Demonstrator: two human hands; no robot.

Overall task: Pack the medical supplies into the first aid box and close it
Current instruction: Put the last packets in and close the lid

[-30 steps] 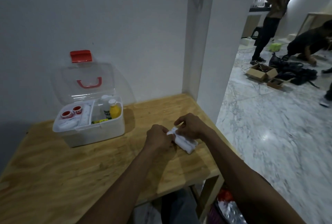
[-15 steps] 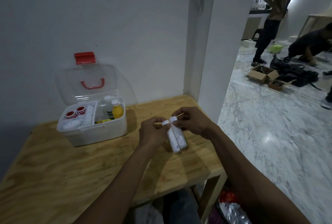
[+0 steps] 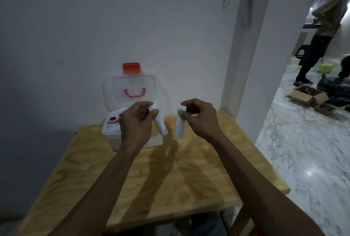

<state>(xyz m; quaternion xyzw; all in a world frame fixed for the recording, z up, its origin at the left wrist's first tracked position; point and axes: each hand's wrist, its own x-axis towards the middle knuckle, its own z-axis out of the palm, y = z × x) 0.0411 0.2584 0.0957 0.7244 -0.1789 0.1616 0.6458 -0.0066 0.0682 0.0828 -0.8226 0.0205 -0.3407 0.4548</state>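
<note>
My left hand (image 3: 137,122) pinches the top of a white tube (image 3: 160,124) that hangs down in front of the first aid box. A second white tube (image 3: 180,126) hangs from my right hand (image 3: 198,117), a short gap to the right of the first. Both are held above the wooden table (image 3: 170,179). The white first aid box (image 3: 113,141) stands open against the wall, its clear lid (image 3: 130,88) with a red handle and red latch upright. Red-capped jars (image 3: 113,120) show inside at the left; my left hand hides the rest.
A white pillar (image 3: 244,46) rises just behind the table's right corner. The table's right edge drops to a marble floor (image 3: 303,160). Far right, a person stands (image 3: 320,42) near cardboard boxes (image 3: 306,94) and dark bags.
Both hands have risen from the tabletop and moved toward the box. The two tubes, held together before, are now apart, one in each hand.
</note>
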